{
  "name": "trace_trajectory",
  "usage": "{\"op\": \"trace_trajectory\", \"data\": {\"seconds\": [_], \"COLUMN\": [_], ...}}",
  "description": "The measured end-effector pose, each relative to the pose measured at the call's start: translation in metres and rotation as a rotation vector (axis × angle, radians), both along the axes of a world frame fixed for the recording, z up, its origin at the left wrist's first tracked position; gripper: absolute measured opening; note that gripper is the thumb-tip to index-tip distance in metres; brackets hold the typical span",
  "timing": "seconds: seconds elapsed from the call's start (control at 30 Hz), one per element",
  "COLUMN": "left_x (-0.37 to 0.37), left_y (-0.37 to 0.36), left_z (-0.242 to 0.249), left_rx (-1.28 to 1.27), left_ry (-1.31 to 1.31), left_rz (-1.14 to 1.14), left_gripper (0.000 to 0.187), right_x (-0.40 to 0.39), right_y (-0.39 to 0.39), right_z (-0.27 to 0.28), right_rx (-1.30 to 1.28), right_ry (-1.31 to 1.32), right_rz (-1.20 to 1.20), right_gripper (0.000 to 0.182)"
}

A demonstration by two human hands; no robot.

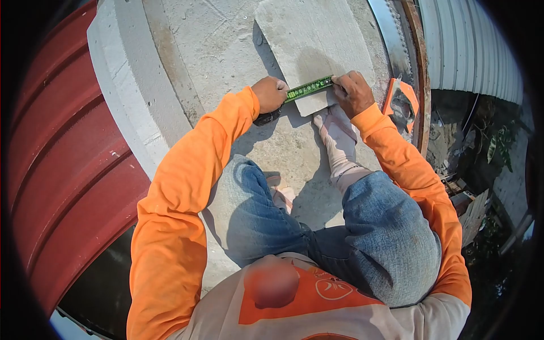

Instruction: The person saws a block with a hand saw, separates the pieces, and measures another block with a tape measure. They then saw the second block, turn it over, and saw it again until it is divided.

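Observation:
A green tape measure blade [309, 88] is stretched across the lower part of a pale grey slab [317, 39]. My left hand [270, 94] is closed on the tape at its left end, with a dark case partly visible beneath the hand. At the blade's other end, my right hand [352, 92] pinches the tape near the slab's right edge. The slab lies on the concrete surface, its narrow lower end close to my foot [338, 139].
Red corrugated roofing [73, 153] curves along the left, beside a raised concrete edge [127, 85]. An orange-handled tool [401, 105] lies right of my right hand. Grey metal sheeting [470, 45] is at the upper right, above a drop with debris and plants.

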State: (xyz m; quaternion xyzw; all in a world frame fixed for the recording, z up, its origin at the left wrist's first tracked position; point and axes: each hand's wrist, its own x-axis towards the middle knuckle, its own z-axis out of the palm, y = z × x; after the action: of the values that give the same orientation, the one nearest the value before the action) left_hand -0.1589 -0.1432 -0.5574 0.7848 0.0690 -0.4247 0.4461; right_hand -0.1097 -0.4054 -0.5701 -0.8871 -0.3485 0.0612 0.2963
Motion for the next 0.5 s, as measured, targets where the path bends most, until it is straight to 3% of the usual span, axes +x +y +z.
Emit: {"op": "trace_trajectory", "data": {"seconds": [0.37,0.5], "left_x": [-0.03,-0.033], "left_y": [-0.022,-0.025], "left_z": [-0.011,-0.01], "left_rx": [-0.006,-0.031], "left_ry": [-0.135,-0.065], "left_rz": [0.026,0.006], "left_gripper": [0.024,0.023], "right_x": [-0.023,-0.029], "right_y": [-0.02,-0.023], "right_z": [0.0,0.0], "right_rx": [0.028,0.009], "right_ry": [-0.009,0.002], "right_rz": [0.009,0.006], "right_gripper": [0.023,0.025]}}
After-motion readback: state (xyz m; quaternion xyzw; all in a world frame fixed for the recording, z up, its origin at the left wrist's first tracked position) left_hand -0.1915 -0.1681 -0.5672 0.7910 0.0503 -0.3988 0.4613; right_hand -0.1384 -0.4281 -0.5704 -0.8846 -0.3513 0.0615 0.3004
